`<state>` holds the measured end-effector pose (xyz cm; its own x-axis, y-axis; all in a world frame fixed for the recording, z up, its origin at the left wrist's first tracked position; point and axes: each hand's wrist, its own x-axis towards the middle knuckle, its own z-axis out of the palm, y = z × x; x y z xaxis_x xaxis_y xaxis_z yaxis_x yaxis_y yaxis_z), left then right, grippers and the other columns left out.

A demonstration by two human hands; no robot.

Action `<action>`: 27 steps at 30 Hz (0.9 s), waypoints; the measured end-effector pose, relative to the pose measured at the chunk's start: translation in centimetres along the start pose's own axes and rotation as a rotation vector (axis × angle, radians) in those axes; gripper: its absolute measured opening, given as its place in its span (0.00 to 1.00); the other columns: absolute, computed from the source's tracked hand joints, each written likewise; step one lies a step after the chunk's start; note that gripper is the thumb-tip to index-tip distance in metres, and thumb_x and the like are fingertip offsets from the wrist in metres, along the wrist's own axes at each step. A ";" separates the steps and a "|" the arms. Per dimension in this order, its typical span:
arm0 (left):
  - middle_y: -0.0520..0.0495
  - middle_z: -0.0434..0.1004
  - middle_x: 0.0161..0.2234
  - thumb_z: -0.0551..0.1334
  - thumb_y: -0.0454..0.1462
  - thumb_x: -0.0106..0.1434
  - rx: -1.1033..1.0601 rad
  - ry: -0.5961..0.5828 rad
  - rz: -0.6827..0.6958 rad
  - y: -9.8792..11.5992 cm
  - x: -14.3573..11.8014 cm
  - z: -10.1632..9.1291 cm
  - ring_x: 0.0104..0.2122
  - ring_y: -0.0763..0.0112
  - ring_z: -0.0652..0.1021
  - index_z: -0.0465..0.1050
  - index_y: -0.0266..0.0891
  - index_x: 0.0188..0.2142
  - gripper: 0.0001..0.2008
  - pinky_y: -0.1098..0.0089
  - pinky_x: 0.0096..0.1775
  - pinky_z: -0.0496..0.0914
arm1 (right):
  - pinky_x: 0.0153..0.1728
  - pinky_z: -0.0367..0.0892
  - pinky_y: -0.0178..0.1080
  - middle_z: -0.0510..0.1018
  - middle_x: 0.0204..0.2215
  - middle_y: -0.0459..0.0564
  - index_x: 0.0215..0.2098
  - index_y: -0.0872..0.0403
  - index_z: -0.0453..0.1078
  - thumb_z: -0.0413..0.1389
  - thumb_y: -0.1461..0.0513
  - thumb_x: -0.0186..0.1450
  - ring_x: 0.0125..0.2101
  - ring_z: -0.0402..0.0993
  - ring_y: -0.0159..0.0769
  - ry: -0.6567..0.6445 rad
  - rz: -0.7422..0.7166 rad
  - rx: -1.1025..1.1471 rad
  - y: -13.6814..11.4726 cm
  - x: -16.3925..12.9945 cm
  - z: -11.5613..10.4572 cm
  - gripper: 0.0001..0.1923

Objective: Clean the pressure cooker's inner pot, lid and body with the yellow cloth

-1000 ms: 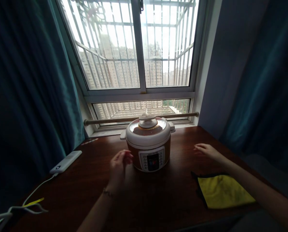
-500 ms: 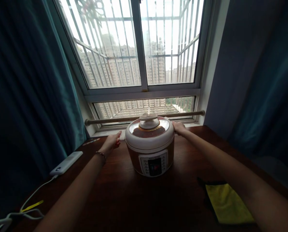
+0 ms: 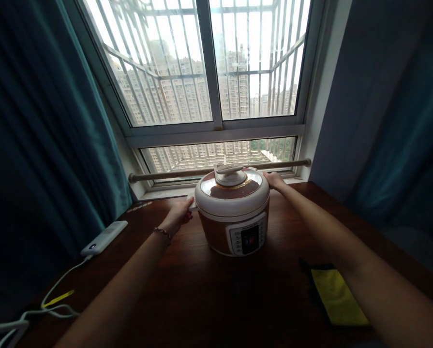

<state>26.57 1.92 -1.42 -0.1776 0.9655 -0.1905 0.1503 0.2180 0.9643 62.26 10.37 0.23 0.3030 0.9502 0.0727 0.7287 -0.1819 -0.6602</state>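
Note:
A white and brown electric pressure cooker (image 3: 216, 232) stands upright on the dark wooden table, its lid on and its control panel (image 3: 248, 238) turned somewhat to the right. At its left side my left hand (image 3: 181, 213) is closed on the white side handle (image 3: 192, 205), thumb on top. My right hand (image 3: 274, 181) grips the far right side of the cooker; its fingertips and the handle there are mostly hidden behind the body.
A white power strip (image 3: 104, 238) with a white cable (image 3: 66, 275) and a yellow tie (image 3: 59, 298) lies on the left. A yellow cloth with dark edging (image 3: 337, 297) lies at the right front. Behind the cooker are a rail (image 3: 172, 174) and a window; a curtain (image 3: 89, 145) hangs left.
The cooker has turned so that its panel faces more to the right. My left hand's thumb now overlaps the left handle more. The view has shifted slightly.

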 end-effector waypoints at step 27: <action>0.55 0.58 0.11 0.54 0.50 0.55 -0.076 -0.180 0.109 -1.5 -5.2 4.0 0.10 0.77 0.64 0.59 0.37 0.20 0.18 0.76 0.14 0.50 | 0.32 0.63 0.31 0.77 0.35 0.53 0.38 0.62 0.73 0.48 0.54 0.62 0.34 0.71 0.35 -0.026 -0.038 0.244 2.6 3.4 -1.0 0.21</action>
<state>31.10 -2.84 -2.61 0.0136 0.9941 -0.1074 0.0842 0.1059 0.9908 65.78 12.94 -0.50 0.2602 0.9619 0.0835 0.5680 -0.0825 -0.8189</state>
